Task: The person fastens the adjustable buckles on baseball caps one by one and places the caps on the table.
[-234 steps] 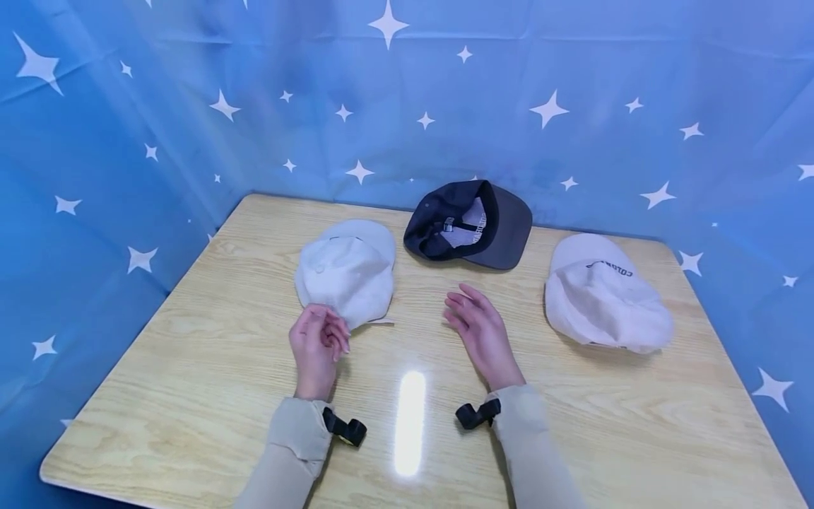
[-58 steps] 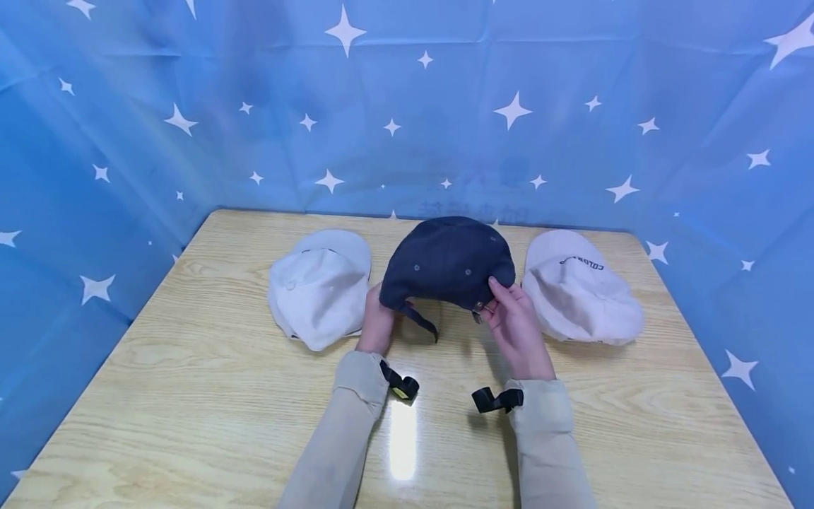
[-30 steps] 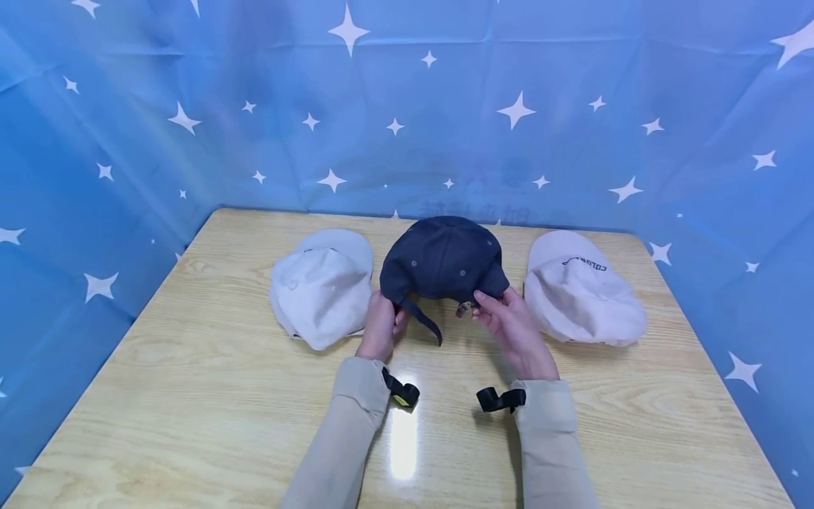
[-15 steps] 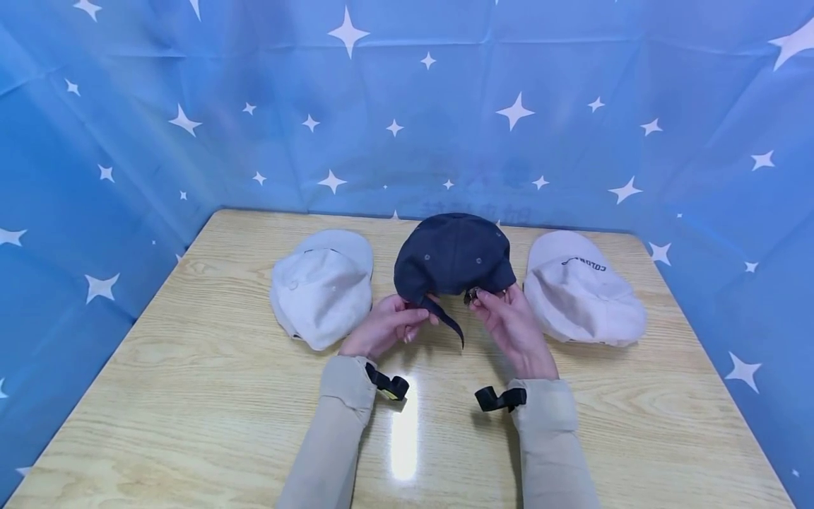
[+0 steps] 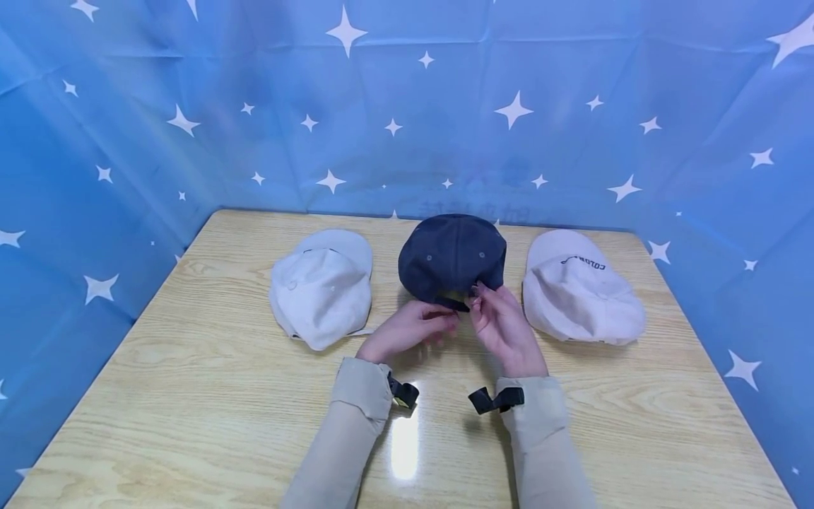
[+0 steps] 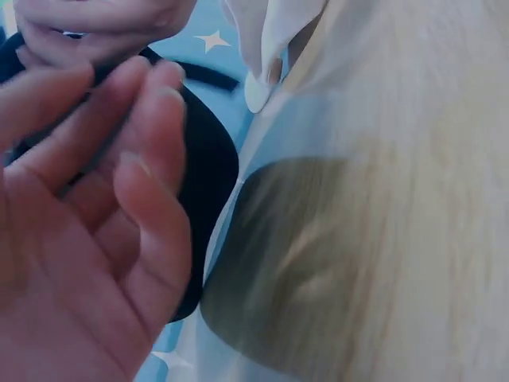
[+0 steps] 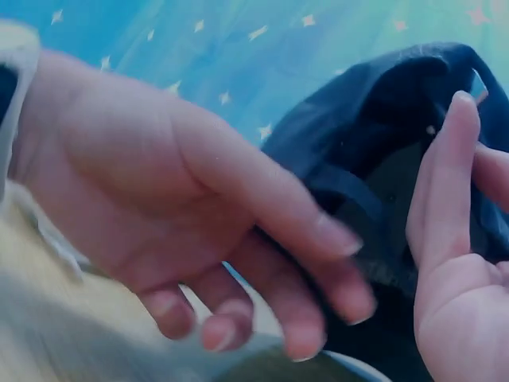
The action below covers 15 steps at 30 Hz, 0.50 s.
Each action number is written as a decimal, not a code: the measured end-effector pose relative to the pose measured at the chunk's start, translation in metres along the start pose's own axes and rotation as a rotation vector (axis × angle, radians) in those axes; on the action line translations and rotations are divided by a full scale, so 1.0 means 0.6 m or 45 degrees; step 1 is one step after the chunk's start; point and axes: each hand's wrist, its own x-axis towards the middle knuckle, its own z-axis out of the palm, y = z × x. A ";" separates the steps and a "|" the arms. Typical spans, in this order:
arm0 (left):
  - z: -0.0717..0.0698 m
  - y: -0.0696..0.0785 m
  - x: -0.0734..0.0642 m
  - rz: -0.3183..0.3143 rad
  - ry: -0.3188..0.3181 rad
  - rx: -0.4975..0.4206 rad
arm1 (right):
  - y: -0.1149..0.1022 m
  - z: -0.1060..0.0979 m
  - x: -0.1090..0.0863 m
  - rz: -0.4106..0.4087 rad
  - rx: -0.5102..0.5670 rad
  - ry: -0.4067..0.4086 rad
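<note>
A dark navy baseball cap [image 5: 458, 254] is in front of me, crown up, with its back opening facing me. My right hand [image 5: 505, 329] pinches the right side of that opening at the small metal buckle [image 5: 474, 289]. The cap's back strap [image 5: 451, 304] now spans the opening toward the buckle. Just below the strap is my left hand [image 5: 410, 326], its fingers loosely bent. In the right wrist view the left hand [image 7: 183, 183] shows thumb and fingers apart, with nothing clearly between them. The strap's tip is hidden near the right fingers.
A white cap [image 5: 321, 290] lies to the left on the wooden table [image 5: 191, 396]. Another pale cap [image 5: 581, 290] with dark lettering lies close by on the right. A blue curtain [image 5: 254, 85] with white stars hangs behind the table.
Earlier the navy cap lay on its side at the back, both hands away from it. Half a second ago my left hand held the dangling strap; now the strap reaches across toward the buckle.
</note>
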 end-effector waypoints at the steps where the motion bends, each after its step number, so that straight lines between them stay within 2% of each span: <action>1: 0.001 0.002 0.000 0.005 0.012 -0.004 | 0.000 0.001 0.000 0.013 0.040 -0.024; 5: 0.006 0.015 0.001 -0.035 0.102 -0.034 | 0.002 0.003 0.000 0.078 0.219 -0.104; 10: 0.022 0.025 0.001 -0.062 0.281 -0.120 | 0.004 0.009 0.001 0.145 0.378 -0.169; 12: 0.027 0.032 -0.002 -0.058 0.320 -0.159 | 0.004 0.010 0.000 0.147 0.420 -0.186; 15: 0.029 0.048 -0.014 -0.054 0.339 -0.202 | 0.003 0.012 -0.001 0.142 0.462 -0.207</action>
